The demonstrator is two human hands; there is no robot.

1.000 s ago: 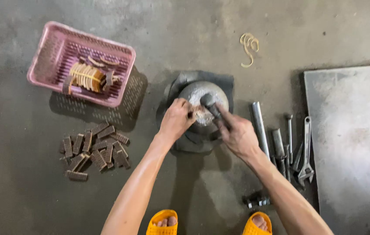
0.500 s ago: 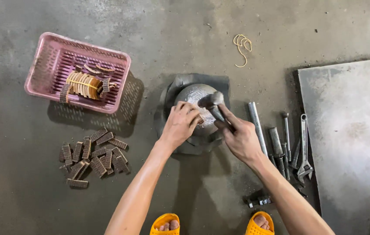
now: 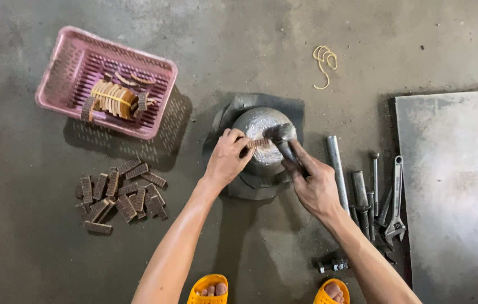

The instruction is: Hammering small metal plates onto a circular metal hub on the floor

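Pink basket (image 3: 70,67), orange sandals (image 3: 208,287), grey floor (image 3: 239,34)

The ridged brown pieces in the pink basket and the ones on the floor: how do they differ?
The basket pieces sit inside the pink basket, mostly stacked on edge in a curved, banded row and looking paler tan. The floor pieces lie flat, loose and scattered on the concrete floor, looking darker. Both are small ridged rectangular blocks.
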